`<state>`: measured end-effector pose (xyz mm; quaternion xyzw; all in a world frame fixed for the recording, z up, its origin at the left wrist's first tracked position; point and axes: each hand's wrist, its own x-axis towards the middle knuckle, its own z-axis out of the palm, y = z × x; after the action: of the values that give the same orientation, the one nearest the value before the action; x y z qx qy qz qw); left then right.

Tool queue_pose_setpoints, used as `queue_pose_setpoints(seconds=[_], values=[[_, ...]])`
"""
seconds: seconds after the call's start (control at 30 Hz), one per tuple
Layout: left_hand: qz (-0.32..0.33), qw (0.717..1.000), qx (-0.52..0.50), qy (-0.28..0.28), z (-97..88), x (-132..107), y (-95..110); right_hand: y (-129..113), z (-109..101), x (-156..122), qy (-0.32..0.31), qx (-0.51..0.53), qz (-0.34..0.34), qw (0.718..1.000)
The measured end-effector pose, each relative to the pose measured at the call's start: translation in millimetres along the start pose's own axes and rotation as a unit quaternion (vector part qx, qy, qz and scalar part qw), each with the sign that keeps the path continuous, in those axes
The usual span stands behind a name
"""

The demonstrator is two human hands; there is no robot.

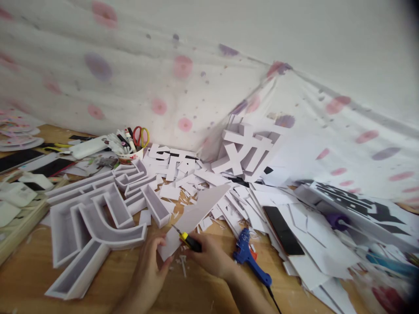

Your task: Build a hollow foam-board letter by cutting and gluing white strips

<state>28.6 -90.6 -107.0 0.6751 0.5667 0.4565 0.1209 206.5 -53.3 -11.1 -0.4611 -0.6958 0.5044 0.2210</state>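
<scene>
My left hand [152, 264] grips the near end of a long white board strip [199, 211], thumb on one side and fingers on the other. The strip slants up and away to the right over the scraps. In my right hand [211, 257] is a black and yellow craft knife [188, 240], its blade pointing up and left across the strip. Whether the blade touches the strip I cannot tell. Left of my hands lies a large hollow white character [113, 235] with raised walls. A blue glue gun [248, 257] rests on the table right of my right hand.
White offcuts [186, 187] litter the wooden table [176, 296]. Behind them stand a cup of pens and scissors [131, 155] and another white character [245, 148]. At right, a phone [283, 229] lies on stacked white sheets [314, 266]. A floral curtain [140, 83] hangs behind.
</scene>
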Motion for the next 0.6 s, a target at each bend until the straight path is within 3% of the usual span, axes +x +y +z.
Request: queue_pose_setpoints(seconds=[0.13, 0.3, 0.6], values=[[0.028, 1.000, 0.013, -0.008, -1.4, 6.1, 3.6, 3.3, -3.7, 0.7, 0.015, -0.053, 0.019, 0.998], [0.061, 0.995, 0.065, -0.041, -2.3, 10.1, 3.6, 8.5, -3.3, 0.7, 0.052, -0.215, 0.064, 0.973], [0.101, 0.992, 0.070, -0.042, 1.0, 8.2, 0.6, -7.9, 24.8, 13.7, -0.001, -0.440, 0.152, 0.885]])
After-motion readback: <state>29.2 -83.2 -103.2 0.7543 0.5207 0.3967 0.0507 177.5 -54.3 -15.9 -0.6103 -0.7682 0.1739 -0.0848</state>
